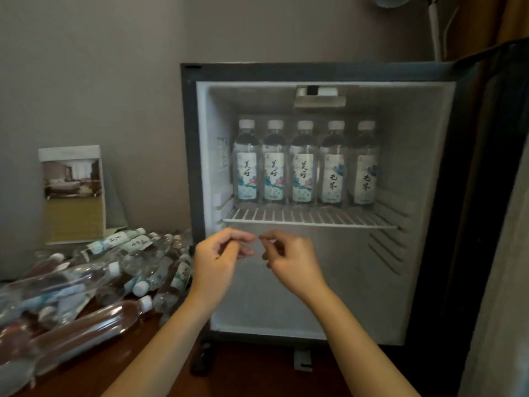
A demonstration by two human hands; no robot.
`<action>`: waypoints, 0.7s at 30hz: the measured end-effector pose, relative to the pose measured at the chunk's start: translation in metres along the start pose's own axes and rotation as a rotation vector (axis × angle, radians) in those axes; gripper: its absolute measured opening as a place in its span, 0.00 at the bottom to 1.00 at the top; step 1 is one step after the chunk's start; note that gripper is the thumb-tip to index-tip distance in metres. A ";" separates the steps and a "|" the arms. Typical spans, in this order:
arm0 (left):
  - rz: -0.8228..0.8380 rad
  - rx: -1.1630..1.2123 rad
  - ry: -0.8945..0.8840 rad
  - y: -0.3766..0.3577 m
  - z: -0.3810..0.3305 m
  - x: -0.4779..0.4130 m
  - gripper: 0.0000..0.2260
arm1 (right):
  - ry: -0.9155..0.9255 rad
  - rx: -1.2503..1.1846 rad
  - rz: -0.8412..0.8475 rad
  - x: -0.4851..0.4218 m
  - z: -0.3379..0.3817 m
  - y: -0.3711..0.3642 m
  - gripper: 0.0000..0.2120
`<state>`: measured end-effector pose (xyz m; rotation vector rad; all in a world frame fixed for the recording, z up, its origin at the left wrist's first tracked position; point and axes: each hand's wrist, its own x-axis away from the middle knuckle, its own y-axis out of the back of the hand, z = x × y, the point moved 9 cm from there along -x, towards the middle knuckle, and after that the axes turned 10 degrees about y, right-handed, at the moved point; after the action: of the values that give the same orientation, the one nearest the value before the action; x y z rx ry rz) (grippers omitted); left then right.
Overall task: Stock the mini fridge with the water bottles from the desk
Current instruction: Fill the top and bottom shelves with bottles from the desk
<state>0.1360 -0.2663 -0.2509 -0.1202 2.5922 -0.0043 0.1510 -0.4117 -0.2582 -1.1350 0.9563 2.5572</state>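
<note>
Left hand (220,255) and right hand (290,260), fingers (243,237) clenched on nothing, tips nearly touching, hang just below the wire shelf (309,221) bearing five water bottles (303,164).

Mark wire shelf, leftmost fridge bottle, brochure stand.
wire shelf (309,217), head view, bare front bars.
leftmost fridge bottle (247,170), head view, on its label.
brochure stand (73,179), head view, on its photo.

Five upright water bottles (304,164) on the mini fridge shelf (309,218)

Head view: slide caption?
Left hand and right hand hover before open dark mini fridge; five clear plastic water bottles line its wire shelf.
</note>
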 end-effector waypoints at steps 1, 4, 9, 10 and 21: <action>-0.064 -0.016 0.006 0.021 0.008 0.004 0.19 | 0.006 -0.033 0.052 0.005 0.004 -0.020 0.09; -0.222 -0.084 0.067 0.076 0.039 0.016 0.18 | 0.030 -0.081 0.199 0.021 0.017 -0.081 0.09; -0.314 -0.309 0.249 0.143 0.120 0.023 0.17 | 0.069 -0.063 0.317 0.041 0.036 -0.157 0.10; -0.303 -0.372 0.281 0.151 0.136 0.023 0.15 | 0.085 -0.067 0.326 0.043 0.040 -0.168 0.10; -0.006 -0.399 0.489 0.137 0.217 0.024 0.11 | -0.101 -0.223 0.253 0.063 0.019 -0.234 0.20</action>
<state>0.2163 -0.1270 -0.4524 -0.3038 3.0446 0.5468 0.1908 -0.2233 -0.4071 -0.9788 0.8559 2.9556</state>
